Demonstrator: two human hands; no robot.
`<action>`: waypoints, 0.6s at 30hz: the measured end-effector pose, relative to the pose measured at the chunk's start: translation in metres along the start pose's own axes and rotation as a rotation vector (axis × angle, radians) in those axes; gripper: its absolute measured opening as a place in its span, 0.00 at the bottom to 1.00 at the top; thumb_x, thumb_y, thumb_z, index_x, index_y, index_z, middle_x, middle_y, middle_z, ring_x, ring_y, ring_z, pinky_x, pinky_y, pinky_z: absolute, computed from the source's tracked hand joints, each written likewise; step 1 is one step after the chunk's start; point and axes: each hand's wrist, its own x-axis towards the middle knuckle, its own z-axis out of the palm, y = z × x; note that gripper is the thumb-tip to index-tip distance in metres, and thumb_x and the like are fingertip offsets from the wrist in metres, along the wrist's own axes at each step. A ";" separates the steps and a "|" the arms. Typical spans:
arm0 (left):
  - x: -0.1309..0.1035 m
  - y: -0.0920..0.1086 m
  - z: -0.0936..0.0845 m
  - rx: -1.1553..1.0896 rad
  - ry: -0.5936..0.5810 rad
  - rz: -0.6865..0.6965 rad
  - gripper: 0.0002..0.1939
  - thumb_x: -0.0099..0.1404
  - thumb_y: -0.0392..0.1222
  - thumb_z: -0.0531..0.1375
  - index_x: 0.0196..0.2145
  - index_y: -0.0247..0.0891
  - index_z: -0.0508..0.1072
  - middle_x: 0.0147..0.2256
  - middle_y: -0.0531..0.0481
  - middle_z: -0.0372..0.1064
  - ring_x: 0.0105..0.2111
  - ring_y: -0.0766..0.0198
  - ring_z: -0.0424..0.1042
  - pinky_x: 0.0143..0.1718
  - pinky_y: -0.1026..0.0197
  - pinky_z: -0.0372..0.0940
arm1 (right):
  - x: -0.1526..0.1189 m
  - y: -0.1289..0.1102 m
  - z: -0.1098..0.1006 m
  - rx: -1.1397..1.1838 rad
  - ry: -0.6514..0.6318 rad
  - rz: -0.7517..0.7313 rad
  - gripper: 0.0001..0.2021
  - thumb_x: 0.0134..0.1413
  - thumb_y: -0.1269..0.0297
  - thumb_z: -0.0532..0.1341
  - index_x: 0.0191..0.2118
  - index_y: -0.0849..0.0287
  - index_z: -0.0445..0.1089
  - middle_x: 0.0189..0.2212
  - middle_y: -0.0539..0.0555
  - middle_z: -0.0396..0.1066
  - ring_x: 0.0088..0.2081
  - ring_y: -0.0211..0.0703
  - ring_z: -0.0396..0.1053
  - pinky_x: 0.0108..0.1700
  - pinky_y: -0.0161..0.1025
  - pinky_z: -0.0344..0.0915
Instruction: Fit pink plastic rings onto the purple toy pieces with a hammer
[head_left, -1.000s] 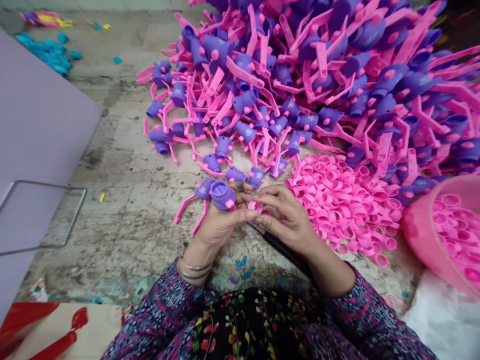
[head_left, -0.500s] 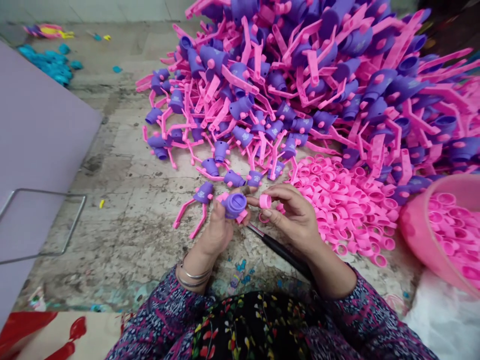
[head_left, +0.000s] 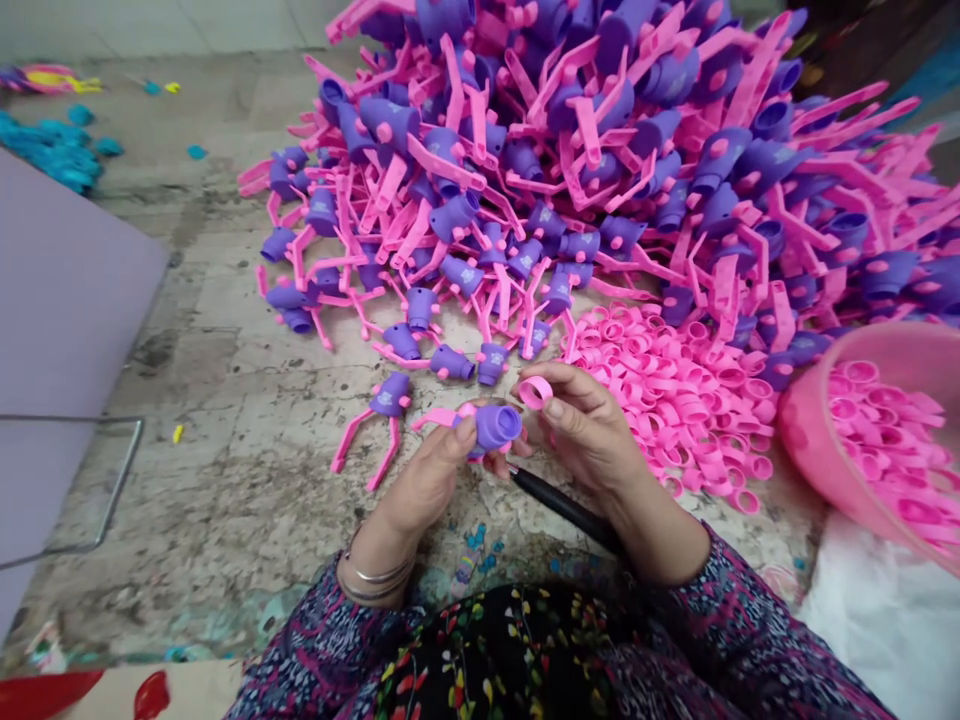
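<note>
My left hand is closed around a purple plastic cup-shaped part with pink arms, its round opening facing right. Between the thumb and fingers of my right hand is a pink plastic ring, held just above and right of the purple part and apart from it. Below the two hands lies a tool with a black handle and a metal shaft; its far end is hidden behind my fingers. Left of my left hand, one more purple part with two pink arms rests on the floor.
A large heap of purple-and-pink parts fills the back. Loose pink rings are piled right of my hands, beside a pink tub holding more pink pieces. A pale panel stands at left; blue pieces lie behind it.
My right hand has lifted the ring slightly and turned it. The purple part in my left hand has tilted, its opening now toward the right. The camera view has shifted a little.
</note>
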 end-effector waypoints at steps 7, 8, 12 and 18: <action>-0.001 0.004 0.004 -0.039 -0.069 -0.151 0.25 0.64 0.61 0.56 0.34 0.35 0.78 0.32 0.42 0.77 0.25 0.61 0.74 0.27 0.61 0.65 | 0.003 -0.001 -0.004 0.095 0.016 0.092 0.16 0.50 0.52 0.68 0.44 0.51 0.73 0.33 0.51 0.71 0.32 0.41 0.69 0.31 0.38 0.69; 0.000 0.003 0.004 -0.048 -0.076 -0.160 0.25 0.64 0.61 0.57 0.34 0.35 0.78 0.32 0.42 0.77 0.25 0.62 0.74 0.26 0.62 0.65 | 0.003 -0.001 -0.004 0.087 -0.001 0.086 0.15 0.51 0.53 0.67 0.44 0.50 0.72 0.33 0.50 0.71 0.31 0.41 0.69 0.31 0.38 0.69; 0.001 0.002 0.004 -0.075 -0.086 -0.192 0.26 0.62 0.62 0.57 0.34 0.34 0.78 0.31 0.42 0.78 0.24 0.64 0.74 0.25 0.65 0.64 | 0.002 0.001 -0.003 0.091 -0.037 0.066 0.13 0.53 0.55 0.66 0.45 0.48 0.72 0.32 0.49 0.70 0.29 0.39 0.68 0.29 0.37 0.68; 0.002 0.000 0.003 -0.043 -0.041 -0.182 0.24 0.64 0.60 0.56 0.35 0.35 0.78 0.32 0.42 0.78 0.24 0.63 0.74 0.24 0.65 0.64 | 0.002 0.001 -0.008 -0.181 -0.032 -0.095 0.14 0.55 0.54 0.65 0.47 0.47 0.73 0.40 0.52 0.71 0.40 0.44 0.70 0.38 0.42 0.71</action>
